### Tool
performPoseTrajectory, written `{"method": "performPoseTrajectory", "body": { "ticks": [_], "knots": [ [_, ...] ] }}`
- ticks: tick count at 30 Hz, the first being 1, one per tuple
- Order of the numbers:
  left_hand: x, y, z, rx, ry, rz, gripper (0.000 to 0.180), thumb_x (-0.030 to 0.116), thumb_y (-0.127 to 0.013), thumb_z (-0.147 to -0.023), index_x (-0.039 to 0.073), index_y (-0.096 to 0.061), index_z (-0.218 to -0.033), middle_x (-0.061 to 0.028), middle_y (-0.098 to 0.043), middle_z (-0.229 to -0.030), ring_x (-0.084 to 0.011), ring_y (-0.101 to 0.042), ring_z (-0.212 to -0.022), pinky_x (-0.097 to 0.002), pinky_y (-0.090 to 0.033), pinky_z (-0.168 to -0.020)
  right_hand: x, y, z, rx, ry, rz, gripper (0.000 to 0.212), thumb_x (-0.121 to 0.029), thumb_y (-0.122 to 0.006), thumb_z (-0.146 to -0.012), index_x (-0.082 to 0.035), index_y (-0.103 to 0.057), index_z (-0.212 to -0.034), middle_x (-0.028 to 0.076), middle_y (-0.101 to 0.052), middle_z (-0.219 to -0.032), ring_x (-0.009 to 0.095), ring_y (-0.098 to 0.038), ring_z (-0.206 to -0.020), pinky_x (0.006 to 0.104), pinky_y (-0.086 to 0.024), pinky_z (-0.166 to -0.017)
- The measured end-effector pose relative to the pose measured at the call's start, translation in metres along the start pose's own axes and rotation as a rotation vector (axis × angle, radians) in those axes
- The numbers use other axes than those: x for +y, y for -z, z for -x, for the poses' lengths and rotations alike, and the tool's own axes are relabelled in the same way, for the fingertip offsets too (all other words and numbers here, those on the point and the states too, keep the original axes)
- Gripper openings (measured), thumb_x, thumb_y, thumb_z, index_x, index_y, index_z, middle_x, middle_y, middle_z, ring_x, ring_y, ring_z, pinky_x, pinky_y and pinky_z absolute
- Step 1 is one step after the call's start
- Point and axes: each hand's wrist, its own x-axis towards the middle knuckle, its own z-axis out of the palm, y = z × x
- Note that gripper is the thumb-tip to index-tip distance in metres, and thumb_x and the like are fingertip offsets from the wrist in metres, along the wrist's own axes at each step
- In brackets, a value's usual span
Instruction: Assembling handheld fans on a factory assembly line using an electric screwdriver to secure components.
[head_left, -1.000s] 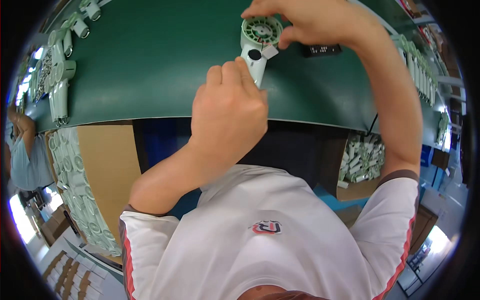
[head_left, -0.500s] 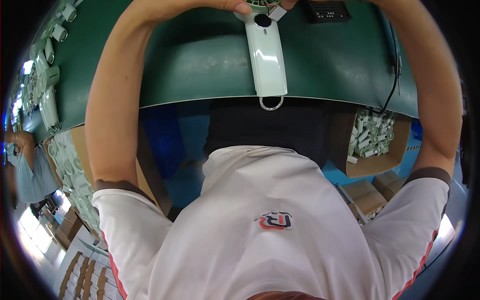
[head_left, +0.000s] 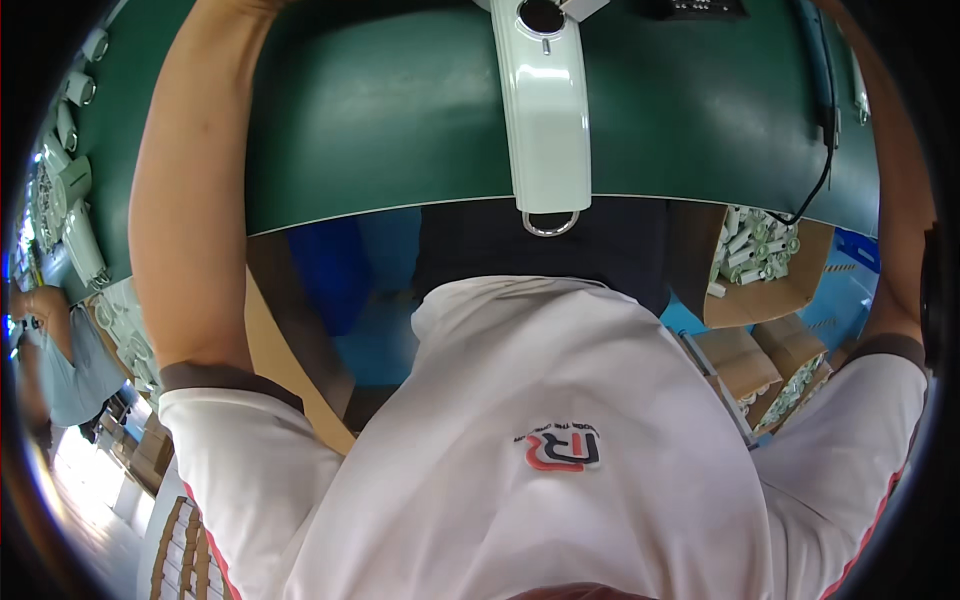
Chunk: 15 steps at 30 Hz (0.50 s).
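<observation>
Across the whole top, a green worktable [head_left: 390, 130], front edge bowed by the lens. Below it, a white shirt [head_left: 560, 370] with dark cuffs and red sleeve trim. At the far left, a second person [head_left: 85, 370] in light blue, near the end of the table. Up the left side, the left forearm [head_left: 190, 200]; up the right rim, the right forearm [head_left: 905, 200]; both running toward the top edge. Beyond that edge, out of sight, the left hand and the right hand: cannot tell whether spread, pressed together or pinching anything. Below the table's front edge at right, an open cardboard box [head_left: 778, 308], holding pale green and white parts [head_left: 755, 245]. Along the left end of the table, a row of pale devices [head_left: 75, 200]. At top centre, between the forearms, a pale green handheld device [head_left: 548, 130], on the table with handle toward the body, upper end cut off by the frame; cannot tell whether touched there. At upper right, a black cable [head_left: 828, 172] and a black block [head_left: 705, 8]. On the device, a metal loop [head_left: 552, 232] projecting past the table edge, and a dark round disc [head_left: 542, 15].
</observation>
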Motion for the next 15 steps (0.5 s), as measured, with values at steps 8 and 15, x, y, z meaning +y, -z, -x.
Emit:
{"method": "performPoseTrajectory", "body": {
  "ticks": [8,15],
  "knots": [
    [-0.027,0.028,0.027,0.098,0.065,-0.174,0.045,0.014,-0.09,-0.071,0.003,-0.066,-0.107,-0.0065,-0.068,-0.11,-0.0222,-0.067,-0.099,-0.0346,-0.053,-0.08,-0.033,0.038,-0.004,-0.451,-0.29,-0.029,0.039,-0.033,-0.07,-0.095,0.005,-0.071,-0.095,0.012,-0.059,-0.063,0.03,-0.064,-0.062,0.0402,-0.054,-0.059],
    [-0.021,0.013,-0.001,-0.006,-0.005,-0.147,0.063,0.016,-0.096,-0.068,-0.005,-0.059,-0.114,-0.028,-0.063,-0.129,-0.0413,-0.06,-0.128,-0.0532,-0.049,-0.108,0.072,-0.007,-0.003,-0.299,-0.414,-0.176,0.031,-0.027,-0.075,-0.089,0.003,-0.073,-0.098,0.012,-0.064,-0.072,0.031,-0.066,-0.07,0.041,-0.055,-0.065]
  ]
}}
